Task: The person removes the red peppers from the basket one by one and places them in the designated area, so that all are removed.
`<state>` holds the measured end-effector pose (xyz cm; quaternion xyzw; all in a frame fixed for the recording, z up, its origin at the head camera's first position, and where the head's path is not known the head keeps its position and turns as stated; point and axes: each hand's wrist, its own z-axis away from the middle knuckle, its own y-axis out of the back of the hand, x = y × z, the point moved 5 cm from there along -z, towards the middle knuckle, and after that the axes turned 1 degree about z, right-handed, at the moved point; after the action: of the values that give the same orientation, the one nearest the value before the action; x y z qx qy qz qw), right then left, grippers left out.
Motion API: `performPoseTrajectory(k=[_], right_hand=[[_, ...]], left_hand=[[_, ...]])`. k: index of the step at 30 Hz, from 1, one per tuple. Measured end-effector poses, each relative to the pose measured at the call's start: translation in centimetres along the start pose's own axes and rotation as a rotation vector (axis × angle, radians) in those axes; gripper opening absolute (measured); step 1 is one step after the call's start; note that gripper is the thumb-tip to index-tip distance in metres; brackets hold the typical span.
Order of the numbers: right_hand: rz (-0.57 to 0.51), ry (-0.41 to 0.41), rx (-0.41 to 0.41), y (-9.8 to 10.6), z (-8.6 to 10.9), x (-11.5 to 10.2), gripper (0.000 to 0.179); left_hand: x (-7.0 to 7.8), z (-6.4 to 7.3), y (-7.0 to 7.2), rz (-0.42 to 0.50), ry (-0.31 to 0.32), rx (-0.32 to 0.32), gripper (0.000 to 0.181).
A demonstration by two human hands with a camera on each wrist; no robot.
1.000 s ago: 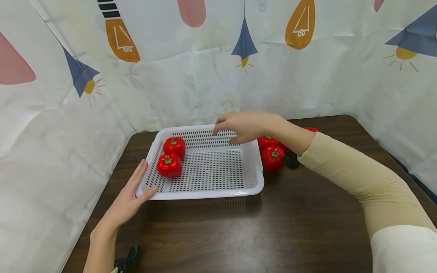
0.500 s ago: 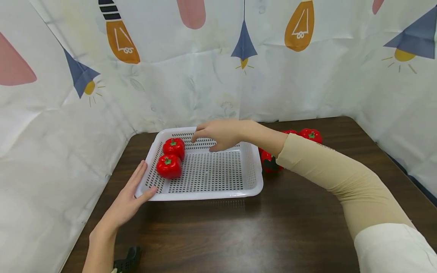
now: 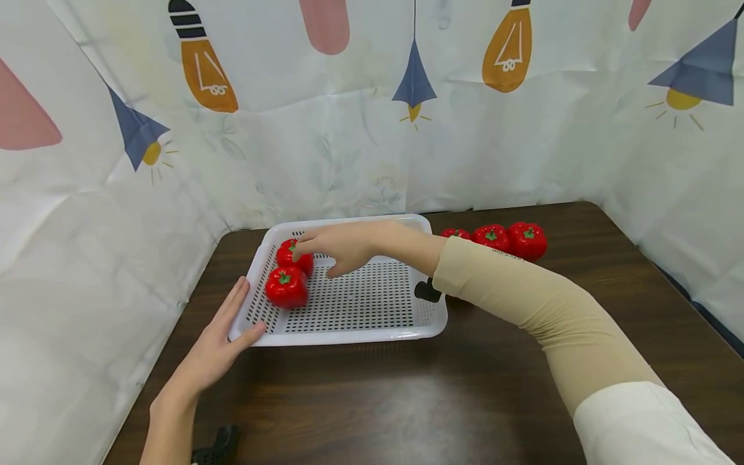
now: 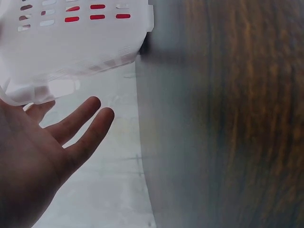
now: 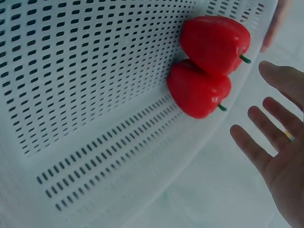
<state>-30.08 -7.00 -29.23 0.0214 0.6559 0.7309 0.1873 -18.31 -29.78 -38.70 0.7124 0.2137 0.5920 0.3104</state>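
A white perforated plastic basket (image 3: 360, 336) stands on the dark wooden table. Two red bell peppers with green stems lie at its left end: a nearer pepper (image 3: 287, 288) and a farther pepper (image 5: 194, 90). My left hand (image 3: 212, 352) rests at the basket's front left corner, thumb at the front rim and straight fingers along the left side. In the left wrist view its fingers (image 4: 90, 135) are spread beside the basket wall. My right hand (image 3: 343, 245) hovers over the basket, holding nothing, its fingertips overlapping the farther pepper in the head view. The right wrist view shows these fingers extended and apart.
Right of the basket, several more red bell peppers lie on the table (image 3: 494, 361), among them a rightmost pepper (image 3: 526, 241) and a pepper (image 3: 491, 236) beside it. My right forearm partly hides this group. A patterned white curtain (image 3: 349, 148) hangs behind the table.
My right hand has moved left across the basket, from its right part to above the farther pepper, uncovering more peppers at the right. The left hand stays at the corner.
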Motion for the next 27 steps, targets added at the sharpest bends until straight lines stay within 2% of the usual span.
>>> performPoseTrajectory(k=[11, 16, 21, 27], right_hand=[[-0.007, 0.021, -0.035, -1.7, -2.9, -0.8, 0.068], [-0.023, 0.009, -0.055, -2.2, -3.4, -1.1, 0.076], [0.012, 0.016, -0.046, -2.6, -3.9, -1.4, 0.082], [0.010, -0.042, -0.090, -3.5, -4.3, -1.0, 0.085]], left_hand=[[-0.2, 0.1, 0.0, 0.024, -0.015, 0.002, 0.090], [-0.1, 0.1, -0.1, 0.026, -0.016, -0.001, 0.090], [-0.1, 0.3, 0.0, 0.021, -0.013, 0.001, 0.090], [0.0, 0.2, -0.2, 0.030, -0.023, 0.000, 0.089]])
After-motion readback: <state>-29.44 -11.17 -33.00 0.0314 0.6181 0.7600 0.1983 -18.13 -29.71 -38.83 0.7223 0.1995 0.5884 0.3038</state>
